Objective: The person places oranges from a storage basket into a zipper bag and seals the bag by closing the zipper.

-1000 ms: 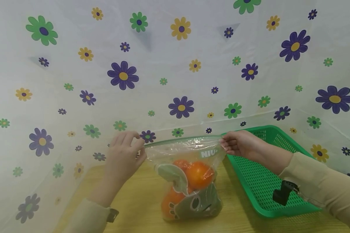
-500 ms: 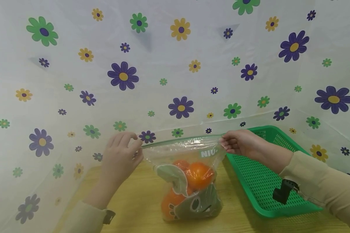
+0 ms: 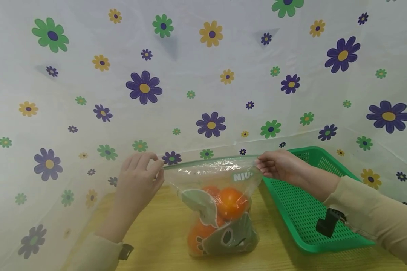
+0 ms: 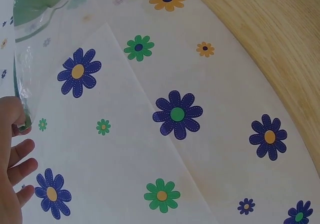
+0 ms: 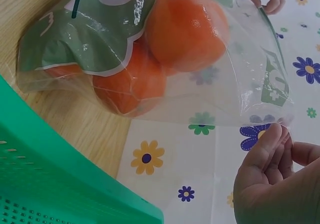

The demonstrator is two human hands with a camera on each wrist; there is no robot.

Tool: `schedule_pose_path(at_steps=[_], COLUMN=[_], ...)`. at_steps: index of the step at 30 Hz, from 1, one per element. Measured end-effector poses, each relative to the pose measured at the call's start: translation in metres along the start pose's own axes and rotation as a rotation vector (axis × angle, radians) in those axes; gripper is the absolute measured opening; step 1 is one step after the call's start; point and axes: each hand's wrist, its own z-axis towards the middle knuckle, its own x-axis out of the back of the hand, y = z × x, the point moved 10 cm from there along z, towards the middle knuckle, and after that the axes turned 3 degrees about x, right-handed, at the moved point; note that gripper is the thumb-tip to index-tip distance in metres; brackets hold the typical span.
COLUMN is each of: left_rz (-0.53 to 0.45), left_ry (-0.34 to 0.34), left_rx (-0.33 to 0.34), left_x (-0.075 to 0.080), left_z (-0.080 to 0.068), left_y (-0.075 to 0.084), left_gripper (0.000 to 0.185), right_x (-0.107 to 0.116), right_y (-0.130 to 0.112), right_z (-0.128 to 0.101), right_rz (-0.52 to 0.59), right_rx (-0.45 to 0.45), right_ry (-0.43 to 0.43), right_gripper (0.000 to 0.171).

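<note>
Since a second ago, the left hand (image 3: 138,180) has slid a little further left along the top of the zip bag (image 3: 220,210), so the green seal strip now stretches slightly wider between the two hands; the bag itself has not shifted on the table. That left hand pinches the left end of the seal between thumb and forefinger, the other fingers loosely fanned above it. The right hand (image 3: 279,166) grips the right top corner of the bag, fingers curled round the plastic just beside the printed lettering. So the bag hangs between the hands, its top edge held taut and level, its bottom resting on the wooden table (image 3: 162,241) near the middle of the scene.

Inside the clear plastic sit several oranges (image 3: 231,203), piled behind a green cartoon print on the bag's front. From the right wrist view the fruit (image 5: 185,29) bulges against the plastic, above and left of the thumb. A green perforated basket (image 3: 302,222) stands just right of the bag, under the right forearm. Flowered sheeting (image 3: 203,75) covers the far side and drapes onto the table at the left.
</note>
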Motion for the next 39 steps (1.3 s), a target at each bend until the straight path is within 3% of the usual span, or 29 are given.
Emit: schedule_pose_path(at_steps=[13, 16, 21, 28, 33, 39], left_rz=[-0.071, -0.086, -0.119, -0.147, -0.207, -0.353], left_ry=[0.02, 0.016, 0.016, 0.041, 0.0, -0.069], left_rx=[0.075, 0.096, 0.139, 0.193, 0.295, 0.472], left_x=[0.001, 0.0, -0.003, -0.005, -0.013, -0.031], left_z=[0.004, 0.003, -0.001, -0.005, -0.008, -0.016], left_y=[-0.004, -0.005, -0.008, -0.013, -0.018, -0.028], left_gripper=[0.013, 0.013, 0.012, 0.012, 0.013, 0.022], right_x=[-0.001, -0.003, -0.014, -0.025, -0.03, -0.028], right_y=[0.01, 0.018, 0.026, 0.034, 0.045, 0.05], right_z=[0.009, 0.009, 0.008, 0.01, 0.009, 0.015], right_rz=[-0.104, -0.126, -0.135, -0.166, -0.258, -0.182], right_rx=[0.059, 0.053, 0.073, 0.072, 0.057, 0.086], right_ry=[-0.023, -0.031, -0.119, -0.195, -0.202, -0.16], right_gripper=[0.032, 0.045, 0.066, 0.046, 0.054, 0.031])
